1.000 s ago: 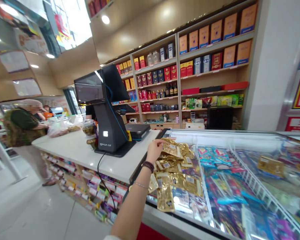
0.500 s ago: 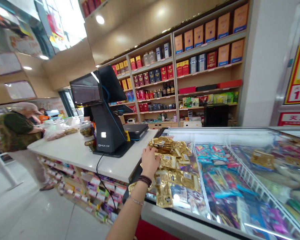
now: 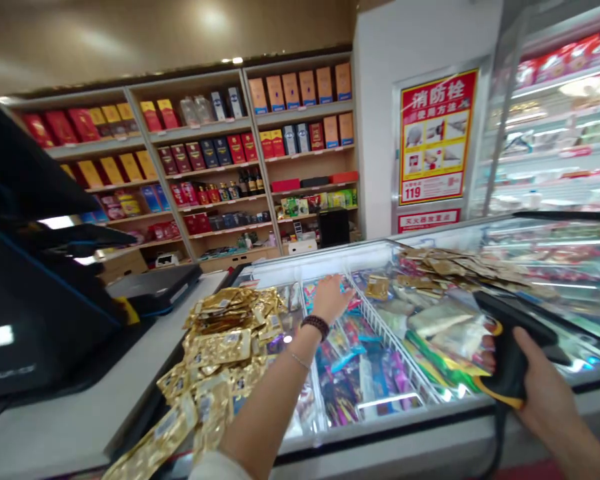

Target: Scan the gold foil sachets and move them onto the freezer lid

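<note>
My left hand (image 3: 333, 298), wearing a beaded bracelet and a thin chain at the wrist, reaches over the glass top of a display freezer (image 3: 350, 427). Its fingers are stretched forward and apart, with nothing visible in them. To its left lies a heap of shiny gold packets (image 3: 230, 347), some hanging over the near edge. My right hand (image 3: 543, 383) is wrapped round the handle of a black and yellow barcode scanner (image 3: 513, 360), held above the freezer's right part. Beyond the scanner, more gold packets (image 3: 460, 267) are spread, and a single gold packet (image 3: 377, 287) lies nearer the middle.
A white counter (image 3: 45, 427) with a black checkout terminal (image 3: 35, 320) stands at left. Colourful frozen packs fill the freezer, split by a white wire divider (image 3: 395, 340). Shelves of boxed goods (image 3: 205, 153) line the back wall. A red and yellow poster (image 3: 437, 140) hangs at right.
The view has swung right. My left hand has left the gold heap and moved right over the freezer. My right hand with the scanner has come into view.
</note>
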{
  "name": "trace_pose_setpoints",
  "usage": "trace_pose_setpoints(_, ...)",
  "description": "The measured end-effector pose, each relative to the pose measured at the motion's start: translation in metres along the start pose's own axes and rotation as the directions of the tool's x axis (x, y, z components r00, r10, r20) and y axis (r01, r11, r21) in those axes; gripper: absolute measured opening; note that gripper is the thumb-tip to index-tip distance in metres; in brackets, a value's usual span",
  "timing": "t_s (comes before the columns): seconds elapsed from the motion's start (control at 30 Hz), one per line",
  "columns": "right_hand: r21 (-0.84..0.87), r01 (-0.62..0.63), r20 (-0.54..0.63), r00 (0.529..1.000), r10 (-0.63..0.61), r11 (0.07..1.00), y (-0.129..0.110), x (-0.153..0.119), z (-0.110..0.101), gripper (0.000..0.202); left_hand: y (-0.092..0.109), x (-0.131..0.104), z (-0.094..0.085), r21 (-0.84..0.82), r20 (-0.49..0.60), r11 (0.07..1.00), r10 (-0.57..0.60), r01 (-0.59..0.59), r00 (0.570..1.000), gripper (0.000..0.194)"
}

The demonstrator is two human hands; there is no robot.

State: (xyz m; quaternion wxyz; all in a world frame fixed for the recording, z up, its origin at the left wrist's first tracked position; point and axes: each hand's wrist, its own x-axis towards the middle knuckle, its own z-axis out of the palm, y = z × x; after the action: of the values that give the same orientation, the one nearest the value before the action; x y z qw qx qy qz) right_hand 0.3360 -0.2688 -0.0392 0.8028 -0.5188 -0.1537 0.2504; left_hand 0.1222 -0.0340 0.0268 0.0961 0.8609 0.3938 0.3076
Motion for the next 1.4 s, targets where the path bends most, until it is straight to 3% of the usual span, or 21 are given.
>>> trace_pose_setpoints(0.1, 0.183, -0.092, -0.022, 0.995, 0.097, 0.979, 0.000, -0.005, 0.004, 0.039, 0.028, 0.037, 0.054, -0.096, 0.067, 0.982, -0.155, 0.161, 0.986, 0.048)
trace_pose_setpoints(0.23, 0.235, -0.099, -0.005, 0.995, 0.103, 0.967, 0.001, -0.006, 0.005, 0.046, 0.040, 0.060, 0.110, -0.072, 0.081, 0.922, -0.376, 0.382, 0.923, 0.066)
trace_pose_setpoints(0.33, 0.246, -0.074, 0.011, 0.997, 0.074, 0.966, 0.001, -0.006, 0.004, 0.053, 0.037, 0.064, 0.133, -0.034, 0.012, 0.922, -0.386, 0.386, 0.922, 0.060)
trace_pose_setpoints(0.4, 0.240, -0.067, 0.014, 0.998, 0.065, 0.968, 0.001, -0.007, 0.004, 0.057, 0.032, 0.063, 0.138, -0.042, 0.007, 0.929, -0.367, 0.367, 0.930, 0.052)
trace_pose_setpoints(0.53, 0.238, -0.080, 0.009, 0.997, 0.080, 0.968, 0.001, -0.006, 0.003, 0.058, 0.028, 0.055, 0.129, -0.191, 0.049, 0.923, -0.332, 0.335, 0.942, 0.038)
trace_pose_setpoints(0.73, 0.226, -0.108, -0.019, 0.993, 0.116, 0.968, 0.000, -0.006, 0.005, 0.042, 0.020, 0.029, 0.112, -0.403, -0.003, 0.865, -0.327, 0.298, 0.945, 0.021)
trace_pose_setpoints(0.93, 0.084, -0.117, -0.017, 0.993, 0.119, 0.990, 0.001, -0.007, 0.014, 0.047, -0.014, -0.017, 0.079, -0.737, -0.009, 0.625, -0.392, 0.259, 0.920, 0.022)
trace_pose_setpoints(1.07, -0.036, -0.086, 0.106, 0.990, 0.089, 0.996, 0.002, -0.017, 0.032, 0.056, -0.037, -0.046, 0.045, -0.875, 0.086, 0.410, -0.394, 0.258, 0.915, 0.030)
trace_pose_setpoints(1.2, -0.247, 0.109, 0.328, 0.944, -0.023, 0.963, -0.001, -0.035, 0.059, 0.059, -0.050, -0.058, 0.013, -0.931, 0.148, 0.254, -0.395, 0.262, 0.907, 0.042)
trace_pose_setpoints(1.3, -0.374, 0.242, 0.471, 0.881, -0.042, 0.895, -0.004, -0.053, 0.077, 0.063, -0.054, -0.058, -0.002, -0.947, 0.153, 0.210, -0.377, 0.245, 0.913, 0.051)
trace_pose_setpoints(1.4, -0.446, 0.338, 0.502, 0.861, -0.081, 0.828, -0.006, -0.076, 0.093, 0.059, -0.056, -0.057, -0.009, -0.944, 0.145, 0.219, -0.392, 0.246, 0.908, 0.055)
